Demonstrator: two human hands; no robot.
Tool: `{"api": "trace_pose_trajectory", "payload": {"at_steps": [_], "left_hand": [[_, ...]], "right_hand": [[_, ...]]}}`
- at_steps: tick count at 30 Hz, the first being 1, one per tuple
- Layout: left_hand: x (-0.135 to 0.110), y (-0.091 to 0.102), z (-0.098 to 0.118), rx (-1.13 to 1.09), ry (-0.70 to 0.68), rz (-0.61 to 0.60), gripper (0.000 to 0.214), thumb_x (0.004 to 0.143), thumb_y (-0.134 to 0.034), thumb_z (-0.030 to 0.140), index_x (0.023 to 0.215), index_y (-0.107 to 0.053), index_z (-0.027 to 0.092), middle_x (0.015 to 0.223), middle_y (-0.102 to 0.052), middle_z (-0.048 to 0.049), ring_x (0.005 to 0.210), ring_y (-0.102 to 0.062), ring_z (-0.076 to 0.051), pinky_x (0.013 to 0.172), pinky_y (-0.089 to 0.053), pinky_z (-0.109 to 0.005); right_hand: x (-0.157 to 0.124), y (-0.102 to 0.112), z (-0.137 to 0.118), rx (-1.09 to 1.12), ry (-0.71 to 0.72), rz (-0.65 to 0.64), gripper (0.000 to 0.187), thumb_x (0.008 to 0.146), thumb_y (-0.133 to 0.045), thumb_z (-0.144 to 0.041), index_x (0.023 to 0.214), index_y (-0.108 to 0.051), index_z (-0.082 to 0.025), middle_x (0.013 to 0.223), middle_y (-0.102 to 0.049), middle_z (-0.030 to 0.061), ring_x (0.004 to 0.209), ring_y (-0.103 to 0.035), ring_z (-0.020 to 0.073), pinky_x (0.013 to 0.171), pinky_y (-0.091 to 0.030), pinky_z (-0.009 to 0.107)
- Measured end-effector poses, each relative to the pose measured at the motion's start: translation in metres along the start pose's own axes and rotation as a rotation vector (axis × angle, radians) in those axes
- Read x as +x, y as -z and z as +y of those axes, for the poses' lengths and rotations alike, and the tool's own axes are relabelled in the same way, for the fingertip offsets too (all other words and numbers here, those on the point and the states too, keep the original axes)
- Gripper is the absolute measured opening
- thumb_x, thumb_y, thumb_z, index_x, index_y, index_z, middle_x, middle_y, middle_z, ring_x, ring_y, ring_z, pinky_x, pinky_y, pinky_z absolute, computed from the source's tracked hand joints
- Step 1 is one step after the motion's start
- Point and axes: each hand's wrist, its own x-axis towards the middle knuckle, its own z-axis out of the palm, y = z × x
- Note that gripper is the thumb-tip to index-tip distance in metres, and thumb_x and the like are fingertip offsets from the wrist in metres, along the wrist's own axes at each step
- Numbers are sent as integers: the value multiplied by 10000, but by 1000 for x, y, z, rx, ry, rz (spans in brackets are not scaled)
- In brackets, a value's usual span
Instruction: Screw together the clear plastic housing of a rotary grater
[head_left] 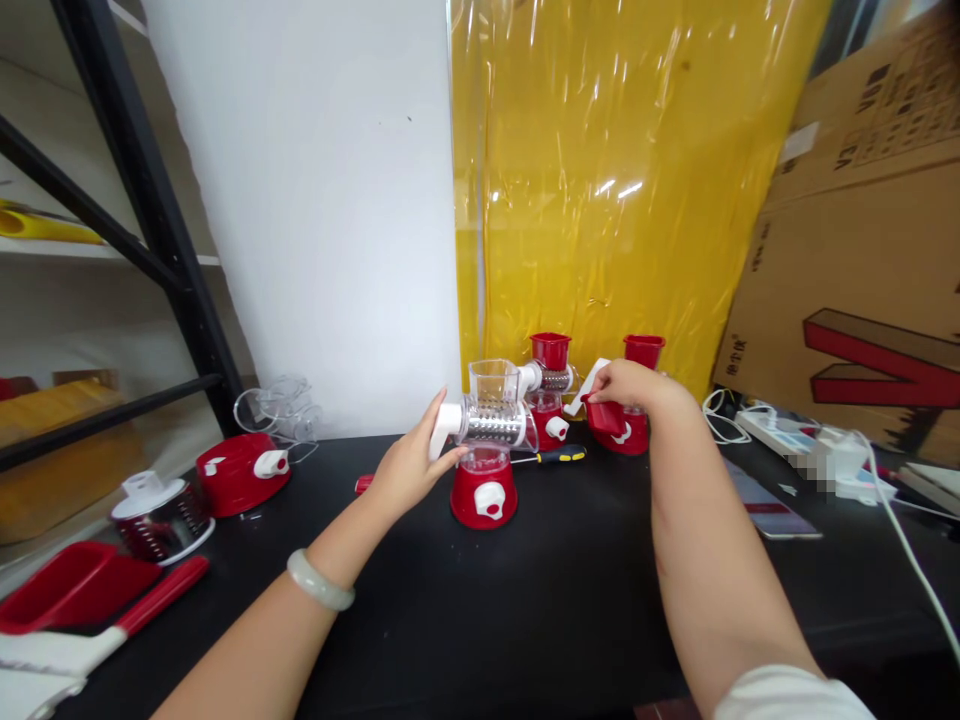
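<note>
A: Spotted the middle grater (pixel 487 450) yet? Stood on the black table (pixel 525 620), red foot down, clear hopper up.
B: Yep. Caught the left hand (pixel 409 468) against its white drum end, fingers curled round it, thumb up top.
A: And the right hand (pixel 628 385)?
B: Reached further back, fingers closed narrow on a red part (pixel 606 416) right by the rightmost grater (pixel 643 352). Couldn't tell whether attached or loose, tbh.
A: Noticed a screwdriver (pixel 559 456) lying just behind the middle one too.
B: Same. Also clocked a spare base (pixel 240 472) and a steel drum (pixel 157 515) well off to the left, near the table edge.
</note>
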Motion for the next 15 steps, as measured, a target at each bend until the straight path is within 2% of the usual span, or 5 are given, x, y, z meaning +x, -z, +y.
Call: {"api": "trace_pose_trajectory", "payload": {"at_steps": [3, 7, 12, 15], "left_hand": [[0, 0, 0, -20, 2, -4, 857, 897, -537, 555, 1576, -96, 276, 1145, -710, -111, 959, -696, -310, 827, -491, -392], [0, -1, 0, -14, 18, -18, 857, 899, -537, 549, 1577, -83, 288, 1147, -710, -115, 912, -703, -307, 794, -491, -383], [1, -2, 0, -36, 18, -11, 868, 888, -547, 564, 1575, -87, 298, 1076, -729, -82, 933, -697, -304, 809, -485, -374], [1, -2, 0, -30, 17, -13, 865, 891, -543, 555, 1576, -84, 293, 1104, -723, -89, 910, -700, -297, 796, -485, -369]], "right_hand": [[1, -10, -4, -39, 39, -149, 259, 957, -599, -341, 1164, -641, -190, 1190, -664, 66, 973, -668, 203, 830, -569, 406], [-6, -30, -4, -89, 80, -270, 299, 952, -606, -337, 1212, -620, -191, 1238, -643, 81, 1016, -659, 220, 854, -561, 430], [-21, -52, 4, -170, 65, -325, 320, 948, -612, -335, 1234, -608, -190, 1257, -633, 87, 1035, -654, 227, 862, -558, 440], [-28, -60, 8, -211, 51, -331, 330, 945, -617, -335, 1240, -604, -186, 1255, -632, 88, 1035, -655, 230, 861, -559, 442]]}}
